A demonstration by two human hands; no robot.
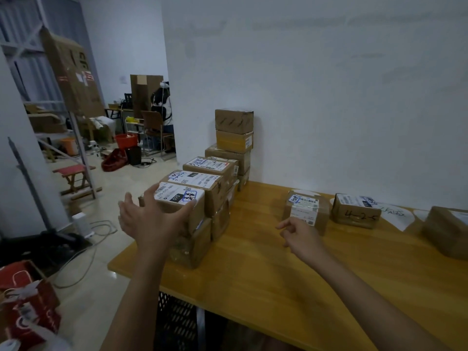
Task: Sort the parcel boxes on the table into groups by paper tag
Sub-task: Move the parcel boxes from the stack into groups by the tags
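Brown parcel boxes with white paper tags stand stacked along the left end of the wooden table [266,274]. My left hand [152,221] lies with spread fingers against the near side of the front top box [181,198], thumb along its right edge. My right hand [298,236] hovers over the table with loosely curled fingers, holding nothing, just in front of a single tagged box [305,209]. Another box marked "4-2" [357,211] sits to its right, and a further box [445,230] lies at the far right edge.
A taller stack of boxes [234,138] rises against the white wall. Loose white papers [395,214] lie on the table at the right. Left of the table are the floor, cables, a red stool [73,176] and red bags [27,300].
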